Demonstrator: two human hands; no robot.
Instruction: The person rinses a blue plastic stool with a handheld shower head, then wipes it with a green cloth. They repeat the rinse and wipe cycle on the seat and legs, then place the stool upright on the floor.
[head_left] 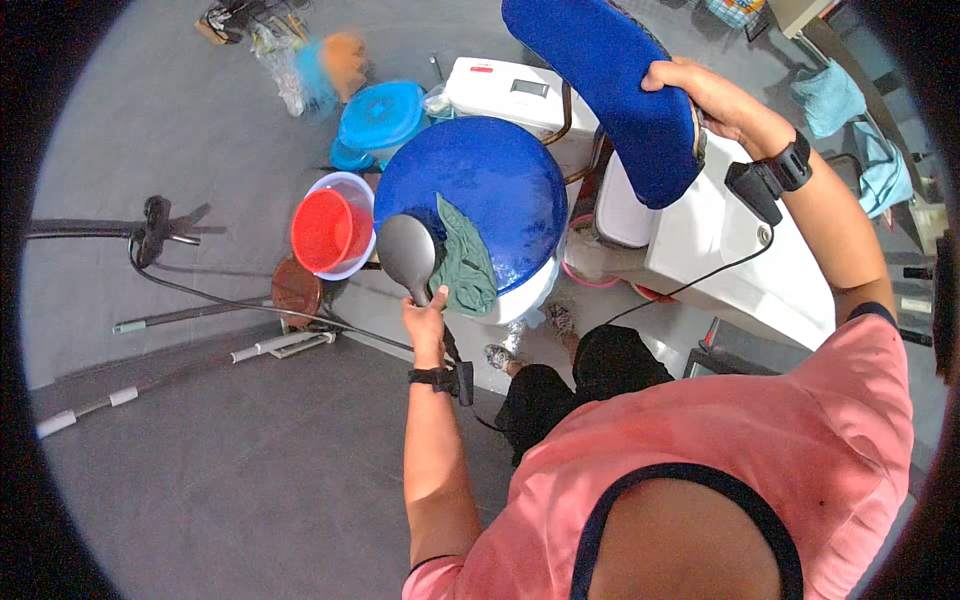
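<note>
Stretching left arm (432,460) away from the body, nearly straight; gripping one dark grey shower head (406,247) by its handle in closed left hand (424,322), at the near left rim of one round blue seat (500,180). Running near to far along its long axis, round end far, leaning slightly left. Just right of that, one crumpled green cloth (466,262) over the seat's near edge; cannot tell if touched by the hand. Farther and right, reaching with bent right arm (840,215); clasping one blue backrest (610,95) in right hand (722,98), thumb on front, fingers mostly hidden. Slanting lengthwise from far left to near right. Left of seat, one red bucket (322,232) overlapping one pale basin (364,262). Beyond, one blue-lidded tub (382,113).
</note>
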